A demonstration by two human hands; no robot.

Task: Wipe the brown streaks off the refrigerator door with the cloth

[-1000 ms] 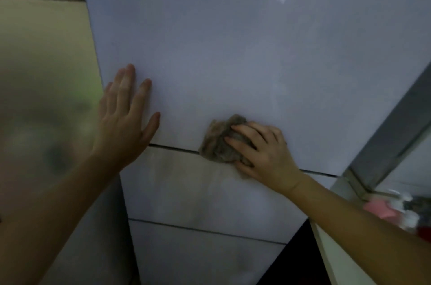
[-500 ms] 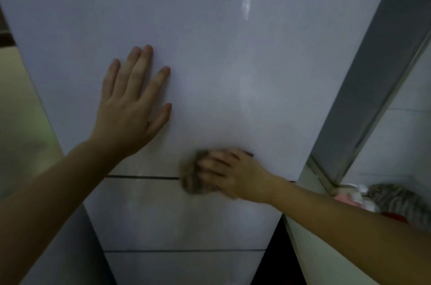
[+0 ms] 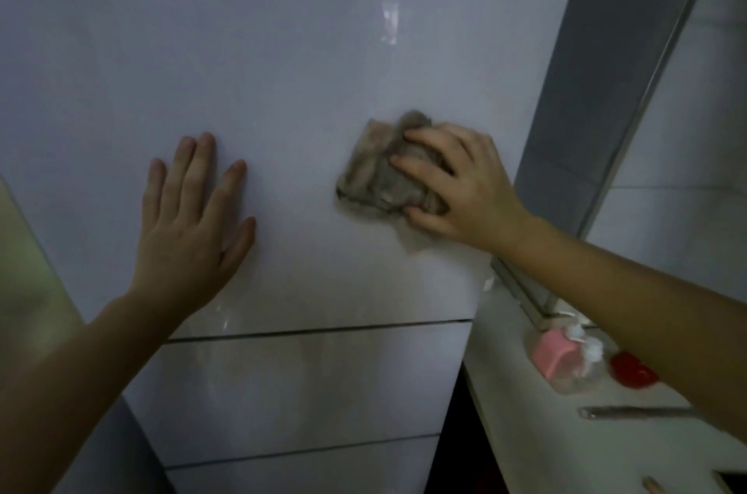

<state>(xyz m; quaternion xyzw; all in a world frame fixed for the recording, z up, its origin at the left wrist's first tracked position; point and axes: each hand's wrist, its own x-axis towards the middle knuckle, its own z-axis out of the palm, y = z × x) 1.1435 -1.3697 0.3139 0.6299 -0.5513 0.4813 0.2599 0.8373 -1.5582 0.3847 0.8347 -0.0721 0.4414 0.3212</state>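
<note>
Here the left hand [image 3: 190, 226] lay flat on the glossy white refrigerator door [image 3: 283, 60], fingers straight and spread, holding nothing. The right hand [image 3: 461, 186] gripped a crumpled grey-brown cloth [image 3: 374, 180], fingers and thumb curled round it, pressing it against the upper door panel near the door's right edge, beside the pale worktop [image 3: 521, 425]

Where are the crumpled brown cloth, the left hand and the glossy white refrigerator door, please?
crumpled brown cloth [image 3: 374, 174]: head view, on its bunched middle folds.
left hand [image 3: 190, 226]: head view, on the back of the hand.
glossy white refrigerator door [image 3: 283, 69]: head view, on the bare upper panel.
</note>
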